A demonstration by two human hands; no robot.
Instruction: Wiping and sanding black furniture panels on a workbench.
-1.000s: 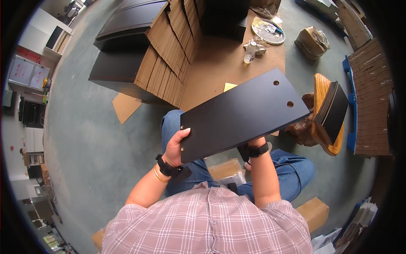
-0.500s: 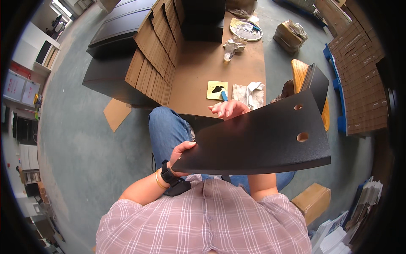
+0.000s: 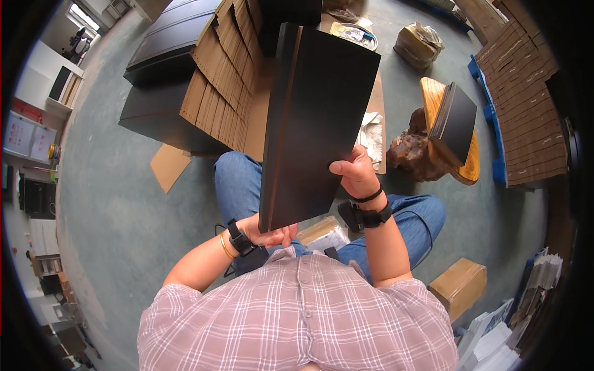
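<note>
A flat black panel (image 3: pixel 322 117) stands steeply tilted in front of me, its long side pointing away. Along its left side runs a thin brown line beside a narrow black edge. My right hand (image 3: pixel 359 173) grips the panel's right edge, thumb lying on the black face and the other fingers mostly hidden behind. At the lower end, my left hand (image 3: pixel 272 234) curls its fingers under the panel's bottom corner and bears it. No holes show on the face turned toward me.
Ahead on the left rise stacked black-faced boards (image 3: pixel 213 80) with brown edges. To the right, several black panels (image 3: pixel 455 123) rest on a wooden-topped stand (image 3: pixel 473 170). White cloth (image 3: pixel 371 136) lies beyond my right hand. A cardboard box (image 3: pixel 458 287) sits on the floor at right.
The panel has swung from lying crosswise to pointing away, and its holed face is out of sight. My right hand has come from behind it to its right edge; the left has dropped lower.
</note>
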